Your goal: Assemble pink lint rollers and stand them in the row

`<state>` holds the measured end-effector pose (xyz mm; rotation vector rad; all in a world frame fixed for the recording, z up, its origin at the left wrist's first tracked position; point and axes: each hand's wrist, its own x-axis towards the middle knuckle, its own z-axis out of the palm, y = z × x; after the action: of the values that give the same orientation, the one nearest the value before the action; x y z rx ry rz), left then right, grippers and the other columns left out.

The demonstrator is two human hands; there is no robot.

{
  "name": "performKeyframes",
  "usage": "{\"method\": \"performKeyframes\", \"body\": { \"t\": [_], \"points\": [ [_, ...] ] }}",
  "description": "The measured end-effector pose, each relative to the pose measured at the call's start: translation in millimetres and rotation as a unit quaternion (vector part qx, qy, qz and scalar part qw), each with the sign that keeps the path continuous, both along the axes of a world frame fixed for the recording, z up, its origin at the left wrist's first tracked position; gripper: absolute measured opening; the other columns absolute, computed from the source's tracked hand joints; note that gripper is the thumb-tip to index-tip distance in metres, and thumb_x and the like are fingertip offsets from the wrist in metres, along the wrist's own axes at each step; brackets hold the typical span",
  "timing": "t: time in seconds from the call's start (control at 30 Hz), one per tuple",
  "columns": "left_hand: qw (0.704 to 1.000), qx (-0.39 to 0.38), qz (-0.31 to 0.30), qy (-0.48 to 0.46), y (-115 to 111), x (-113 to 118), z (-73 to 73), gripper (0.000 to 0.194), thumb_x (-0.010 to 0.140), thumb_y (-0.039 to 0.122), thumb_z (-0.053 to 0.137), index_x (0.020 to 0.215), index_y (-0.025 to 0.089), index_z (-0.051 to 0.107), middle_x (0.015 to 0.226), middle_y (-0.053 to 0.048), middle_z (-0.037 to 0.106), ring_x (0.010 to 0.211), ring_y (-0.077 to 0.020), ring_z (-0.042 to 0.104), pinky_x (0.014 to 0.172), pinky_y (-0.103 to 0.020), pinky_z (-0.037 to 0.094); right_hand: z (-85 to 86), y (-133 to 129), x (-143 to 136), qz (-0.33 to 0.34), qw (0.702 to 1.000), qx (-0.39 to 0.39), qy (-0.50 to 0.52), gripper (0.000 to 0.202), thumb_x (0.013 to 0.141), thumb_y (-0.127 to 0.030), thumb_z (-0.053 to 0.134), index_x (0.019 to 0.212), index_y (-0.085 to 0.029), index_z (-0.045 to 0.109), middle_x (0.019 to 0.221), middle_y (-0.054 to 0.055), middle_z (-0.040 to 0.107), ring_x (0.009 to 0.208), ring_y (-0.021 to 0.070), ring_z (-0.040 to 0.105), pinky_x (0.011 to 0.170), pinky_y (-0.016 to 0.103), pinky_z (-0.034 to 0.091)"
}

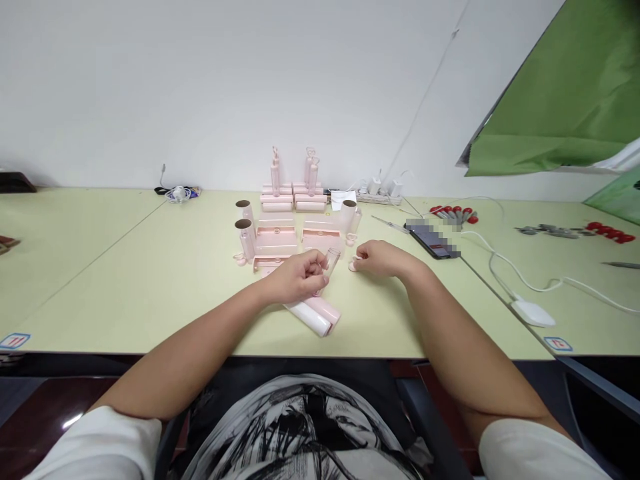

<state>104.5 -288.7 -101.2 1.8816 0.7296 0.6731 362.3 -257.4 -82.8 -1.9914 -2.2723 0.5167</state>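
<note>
Tilted in my left hand (pixel 304 276) is a small clear tube (pixel 332 259), its open end pointing up and away from me. My right hand (pixel 376 259) pinches a small pale pink cap (pixel 353 265) just right of the tube, apart from it. Below my left hand a white roll (pixel 311 317) and a pink roll (pixel 327 312) lie side by side on the table. Behind my hands are open pink cases (pixel 323 239), partly hidden by my left hand. Wide pink cylinders with brown rims (pixel 244 225) stand at the left, beside smaller clear tubes.
Pink tubes with loop tops (pixel 313 179) stand at the back on stacked pink cases (pixel 277 199). A phone (pixel 432 240) and a thin pointed tool (pixel 390 223) lie to the right. Farther right are red-handled tools (pixel 455 214), a white cable and a white charger (pixel 533 312).
</note>
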Motion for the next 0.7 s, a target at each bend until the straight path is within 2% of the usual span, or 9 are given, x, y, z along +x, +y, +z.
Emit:
{"method": "performKeyframes", "body": {
  "t": [0.03,0.1,0.17,0.23,0.33,0.53,0.6,0.7],
  "points": [
    [1.000,-0.009,-0.007,0.000,0,0,0.4,0.018,0.079,0.025,0.058,0.095,0.021,0.050,0.061,0.008,0.053,0.056,-0.0096,0.052,0.055,-0.021,0.038,1.5,-2,-3,0.009,0.999,0.021,0.032,0.031,0.076,-0.040,0.067,0.060,-0.019,0.050,0.062,0.000,0.054,0.059,0.0135,0.046,0.054,0.027,0.027],
    [0.999,-0.034,-0.024,0.012,0,-1,1.4,0.026,0.078,0.024,0.057,0.103,0.021,0.049,0.061,0.008,0.056,0.055,-0.0098,0.053,0.054,-0.021,0.040,6.3,-8,-10,0.042,0.984,0.061,0.163,0.032,0.080,-0.043,0.063,0.063,-0.019,0.049,0.063,-0.001,0.052,0.058,0.0123,0.045,0.053,0.026,0.029],
    [0.996,-0.063,-0.046,0.032,0,-2,2.7,0.028,0.077,0.023,0.058,0.103,0.020,0.049,0.065,0.005,0.060,0.055,-0.0101,0.055,0.054,-0.021,0.041,11.0,-14,-16,0.097,0.940,0.047,0.325,0.035,0.084,-0.050,0.059,0.070,-0.019,0.053,0.067,0.000,0.055,0.058,0.0122,0.048,0.054,0.025,0.035],
    [0.993,-0.091,-0.069,0.042,1,-4,4.4,0.029,0.075,0.022,0.058,0.103,0.020,0.050,0.070,0.003,0.064,0.055,-0.0104,0.056,0.054,-0.022,0.042,13.4,-19,-22,0.150,0.900,0.011,0.410,0.039,0.085,-0.054,0.059,0.072,-0.018,0.054,0.066,0.000,0.055,0.056,0.0118,0.048,0.053,0.025,0.037],
    [0.989,-0.106,-0.090,0.052,3,-9,7.6,0.031,0.076,0.021,0.057,0.107,0.020,0.051,0.071,0.002,0.064,0.055,-0.0107,0.056,0.053,-0.022,0.042,12.5,-22,-27,0.191,0.881,-0.006,0.432,0.040,0.087,-0.054,0.062,0.072,-0.017,0.056,0.061,-0.001,0.053,0.054,0.0104,0.045,0.051,0.023,0.035],
    [0.989,-0.076,-0.099,0.077,4,-16,13.8,0.030,0.080,0.029,0.059,0.109,0.020,0.055,0.062,0.006,0.057,0.052,-0.0108,0.052,0.052,-0.023,0.040,9.4,-20,-26,0.220,0.882,-0.032,0.415,0.039,0.084,-0.053,0.066,0.075,-0.016,0.058,0.061,-0.002,0.052,0.054,0.0095,0.046,0.050,0.022,0.035],
    [0.990,-0.048,-0.095,0.095,2,-16,16.1,0.028,0.084,0.038,0.058,0.106,0.019,0.057,0.059,0.005,0.056,0.050,-0.0112,0.051,0.051,-0.023,0.039,9.6,-21,-27,0.237,0.888,-0.061,0.390,0.040,0.084,-0.054,0.066,0.076,-0.016,0.058,0.063,-0.002,0.053,0.056,0.0099,0.048,0.051,0.022,0.036],
    [0.985,0.041,-0.063,0.153,-2,-16,20.7,0.027,0.089,0.043,0.052,0.102,0.020,0.059,0.061,0.003,0.058,0.053,-0.0130,0.053,0.054,-0.024,0.038,10.1,-24,-32,0.256,0.896,-0.099,0.349,0.044,0.088,-0.057,0.059,0.075,-0.015,0.057,0.066,-0.001,0.055,0.058,0.0104,0.049,0.054,0.022,0.038]
  ]
}}
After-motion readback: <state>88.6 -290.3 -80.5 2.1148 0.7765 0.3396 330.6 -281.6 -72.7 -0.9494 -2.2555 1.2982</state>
